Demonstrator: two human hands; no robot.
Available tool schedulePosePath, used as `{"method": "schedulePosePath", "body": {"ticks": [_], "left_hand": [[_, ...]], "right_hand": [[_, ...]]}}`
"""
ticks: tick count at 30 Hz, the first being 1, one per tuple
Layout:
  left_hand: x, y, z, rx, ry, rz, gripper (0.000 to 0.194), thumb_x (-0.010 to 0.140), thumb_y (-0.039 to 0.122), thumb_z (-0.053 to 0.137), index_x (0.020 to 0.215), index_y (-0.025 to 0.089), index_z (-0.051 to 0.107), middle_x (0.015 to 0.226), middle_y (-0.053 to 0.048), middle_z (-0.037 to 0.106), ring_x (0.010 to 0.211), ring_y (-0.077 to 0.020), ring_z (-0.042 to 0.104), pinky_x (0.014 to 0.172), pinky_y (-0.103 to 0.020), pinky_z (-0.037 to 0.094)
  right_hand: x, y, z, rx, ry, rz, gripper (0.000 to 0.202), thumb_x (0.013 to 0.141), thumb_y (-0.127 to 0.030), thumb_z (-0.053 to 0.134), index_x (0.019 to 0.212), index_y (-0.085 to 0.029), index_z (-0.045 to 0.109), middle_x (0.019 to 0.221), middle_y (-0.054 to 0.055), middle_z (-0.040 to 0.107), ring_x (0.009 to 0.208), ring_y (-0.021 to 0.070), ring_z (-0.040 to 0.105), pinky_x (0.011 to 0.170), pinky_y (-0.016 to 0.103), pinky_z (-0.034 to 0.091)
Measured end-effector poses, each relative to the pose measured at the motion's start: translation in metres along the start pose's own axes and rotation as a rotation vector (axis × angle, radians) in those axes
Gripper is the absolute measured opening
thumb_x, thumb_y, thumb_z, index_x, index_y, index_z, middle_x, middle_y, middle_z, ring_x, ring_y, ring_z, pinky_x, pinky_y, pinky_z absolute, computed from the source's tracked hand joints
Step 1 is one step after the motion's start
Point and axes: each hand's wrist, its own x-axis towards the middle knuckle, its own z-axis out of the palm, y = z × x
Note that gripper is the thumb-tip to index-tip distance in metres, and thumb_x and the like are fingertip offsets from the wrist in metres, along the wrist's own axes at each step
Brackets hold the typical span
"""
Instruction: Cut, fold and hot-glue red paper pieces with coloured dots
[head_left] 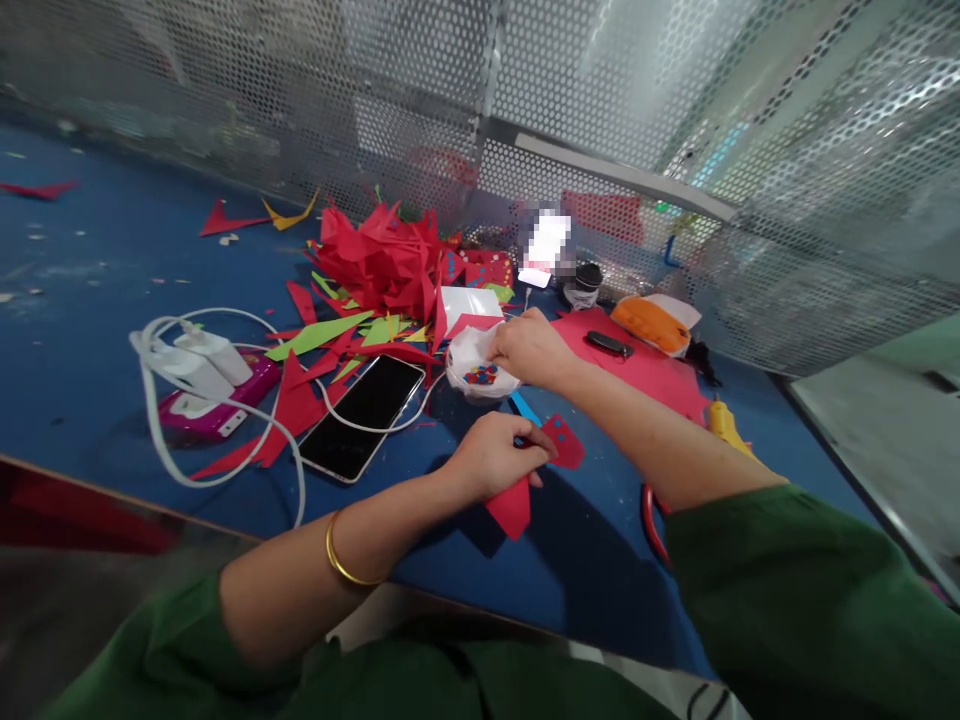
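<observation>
My left hand (501,455) is closed on a piece of red paper (513,510) just above the blue table. The red paper shows on both sides of the fingers, and the far end (562,441) carries small blue dots. With its fingers pinched together, my right hand (531,348) reaches into a white bowl (480,392) that looks lined with thin plastic or paper. Small red, blue and yellow bits (481,374) lie at the bottom of that bowl. The right fingertips are partly hidden, so whatever they pinch cannot be made out. A blue strip (525,408) lies between the hands.
Left of the bowl lie a black-screened phone (366,415), a purple power bank (221,410) with white cables, and heaped red paper scraps (386,255). Beyond my right arm are red sheets (645,365), an orange item (651,325) and a yellow tool (726,425). Perforated metal (420,70) borders the back.
</observation>
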Motion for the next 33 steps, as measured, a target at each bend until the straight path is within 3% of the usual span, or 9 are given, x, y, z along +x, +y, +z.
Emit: {"method": "schedulePosePath", "body": {"ticks": [4, 10, 19, 33], "left_hand": [[-0.003, 0.002, 0.0, 0.006, -0.012, 0.011, 0.009, 0.08, 0.016, 0.063, 0.081, 0.012, 0.071, 0.07, -0.002, 0.071, 0.055, -0.0119, 0.068, 0.059, -0.021, 0.049], [-0.005, 0.001, 0.001, 0.029, -0.013, 0.036, 0.011, 0.08, 0.02, 0.063, 0.081, 0.014, 0.072, 0.066, -0.001, 0.069, 0.057, -0.0148, 0.07, 0.062, -0.024, 0.052], [-0.009, 0.004, 0.001, 0.052, -0.017, 0.032, 0.011, 0.08, 0.02, 0.063, 0.08, 0.014, 0.072, 0.068, -0.003, 0.071, 0.06, -0.017, 0.071, 0.066, -0.028, 0.054], [-0.005, -0.002, 0.001, 0.062, -0.014, 0.051, 0.011, 0.08, 0.021, 0.063, 0.081, 0.015, 0.073, 0.062, -0.001, 0.069, 0.058, -0.0161, 0.07, 0.066, -0.028, 0.054]], "right_hand": [[0.008, -0.002, 0.007, -0.017, -0.019, -0.002, 0.029, 0.087, -0.013, 0.052, 0.086, -0.022, 0.08, 0.09, 0.007, 0.077, 0.082, 0.0198, 0.061, 0.079, 0.037, 0.024], [0.006, -0.002, 0.008, -0.038, 0.018, 0.012, 0.032, 0.095, -0.024, 0.047, 0.09, -0.018, 0.078, 0.096, 0.01, 0.076, 0.086, 0.0213, 0.06, 0.077, 0.037, 0.026], [0.003, 0.002, 0.011, -0.093, -0.056, -0.044, 0.028, 0.083, -0.012, 0.052, 0.089, -0.02, 0.079, 0.094, 0.01, 0.074, 0.086, 0.0221, 0.059, 0.077, 0.039, 0.024], [0.003, -0.002, 0.015, -0.092, -0.036, -0.026, 0.03, 0.083, -0.008, 0.051, 0.091, -0.015, 0.079, 0.094, 0.014, 0.074, 0.09, 0.0246, 0.062, 0.079, 0.039, 0.025]]}}
